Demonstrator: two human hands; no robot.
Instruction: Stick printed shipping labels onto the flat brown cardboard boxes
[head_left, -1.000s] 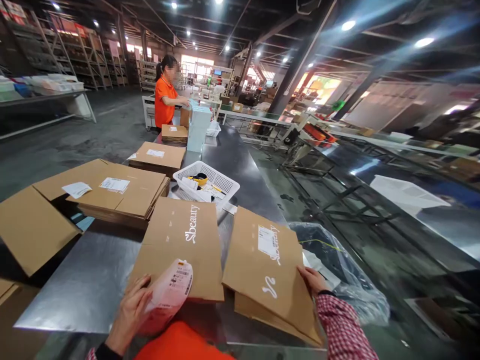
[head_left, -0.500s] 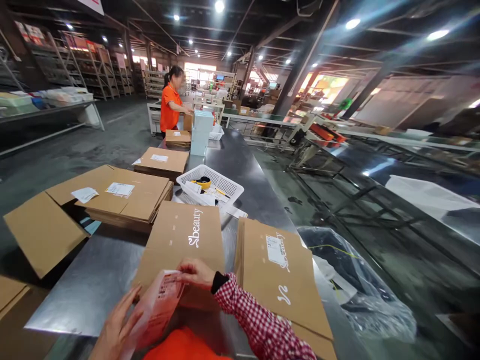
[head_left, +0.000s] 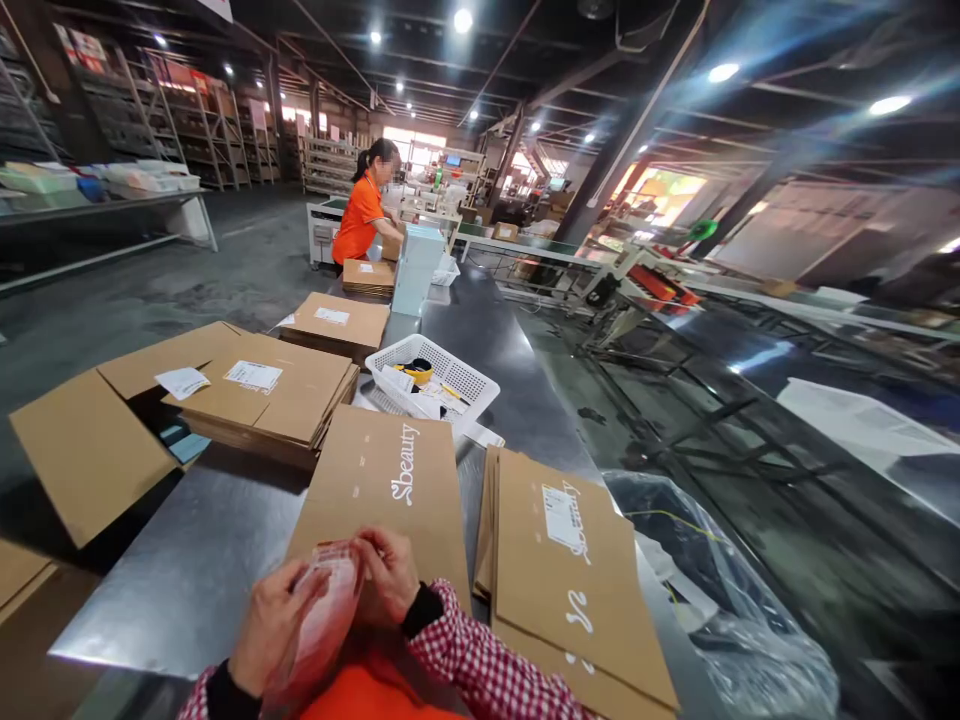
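A translucent plastic bag [head_left: 324, 618] with red and dark print hangs between my two hands, close to my body. My left hand [head_left: 276, 612] is closed on its left edge. Fingers of my right hand [head_left: 388, 570] pinch its upper right corner. Just beyond lies a flat brown carton [head_left: 382, 490] with white "beauty" lettering, partly covered by my hands and the bag. To the right of my right hand rests a stack of flattened cartons [head_left: 574, 570], the top one bearing a white label [head_left: 561, 515].
A white perforated basket [head_left: 476, 395] with yellow tape [head_left: 421, 371] stands on the metal table [head_left: 187, 570]. Labelled carton stacks [head_left: 300, 395] line the left side, by an open box [head_left: 90, 460]. A co-worker [head_left: 364, 210] in orange stands beyond. Clear plastic [head_left: 757, 640] hangs at right.
My left hand has moved up and right and closed from spread fingers onto the bag. The bag is now more bunched between both hands. The co-worker leans further forward; the view has shifted slightly.
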